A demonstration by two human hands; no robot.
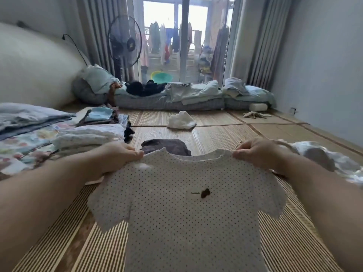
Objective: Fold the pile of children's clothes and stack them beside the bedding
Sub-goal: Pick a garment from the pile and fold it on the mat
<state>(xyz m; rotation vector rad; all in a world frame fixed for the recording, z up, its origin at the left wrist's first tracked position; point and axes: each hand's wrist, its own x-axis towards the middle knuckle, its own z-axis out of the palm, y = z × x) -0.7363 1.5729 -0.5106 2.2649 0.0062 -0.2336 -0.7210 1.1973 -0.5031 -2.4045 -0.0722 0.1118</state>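
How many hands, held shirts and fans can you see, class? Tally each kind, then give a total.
Hands: 2 (left hand, right hand)
Held shirts: 1 (shirt)
Fans: 1 (fan)
Total: 4

Your light comes from the glass door (184,46) ahead, its panes blown out white. Indoors it's dim, shadows faint; the shirt (186,222) is evenly lit. The wide lens bows the wall (324,65) at the edge, and everything looks slightly blurred.
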